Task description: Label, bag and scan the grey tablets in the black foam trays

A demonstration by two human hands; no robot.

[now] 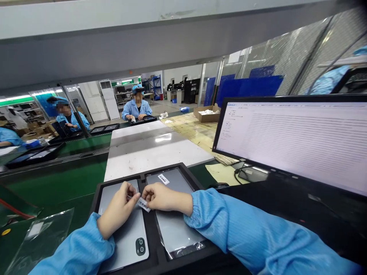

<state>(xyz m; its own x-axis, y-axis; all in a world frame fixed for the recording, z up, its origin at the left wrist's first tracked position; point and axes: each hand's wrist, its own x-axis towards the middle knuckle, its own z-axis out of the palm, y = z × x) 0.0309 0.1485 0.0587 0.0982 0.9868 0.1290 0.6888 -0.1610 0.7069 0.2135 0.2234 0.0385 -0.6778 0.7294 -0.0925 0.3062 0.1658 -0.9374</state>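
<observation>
Between my two hands is a small white barcode label (143, 204), pinched at its left end by my left hand (122, 206) and at its right end by my right hand (160, 196). Below them lies a black tray (151, 233) with two compartments. In the left one rests a bare grey tablet (123, 248), its back and camera block facing up. The right compartment holds another grey tablet (177, 233) in a clear plastic bag, with a barcode label (163, 179) near its top end. My forearms hide part of both tablets.
To the right stands a monitor (292, 141), with a yellow paper (225, 173) beside its base. An empty clear bag (43, 236) lies at left on the green surface. White boards (155, 149) stretch ahead toward a co-worker (137, 107). A grey beam (129, 49) crosses overhead.
</observation>
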